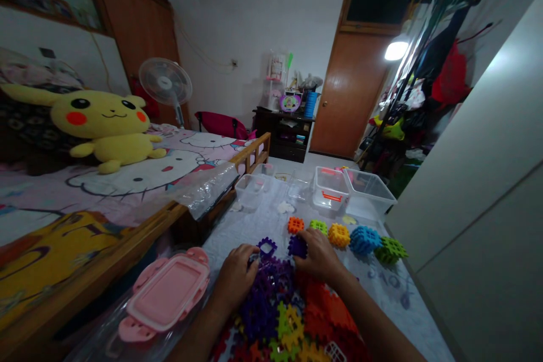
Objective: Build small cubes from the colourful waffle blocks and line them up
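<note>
near the left front corner of the tabletop [254,220] a pink lid [165,293] with side clips lies flat on clear plastic, its long axis running from the front edge towards the far right. the left hand [235,278] rests on the block pile [288,317] at the front edge, fingers curled, tips right at a purple frame piece [267,246] – whether it grips the piece i cannot tell. that piece is square with no long axis and lies flat, its open middle facing up. just right of it sits the purple cube [296,246], equally square, pinched by the bent fingers of the right hand [319,257], which reaches in from the pile. beyond the right hand a row of cubes runs towards the right edge – orange [296,224], green [318,227], yellow [339,235], blue [365,239], green again [390,250]. at the far edge stand a small clear tub [250,189], a clear box with orange latch [330,188] and a larger clear bin [370,192]; their contents are too dim to tell.
</note>
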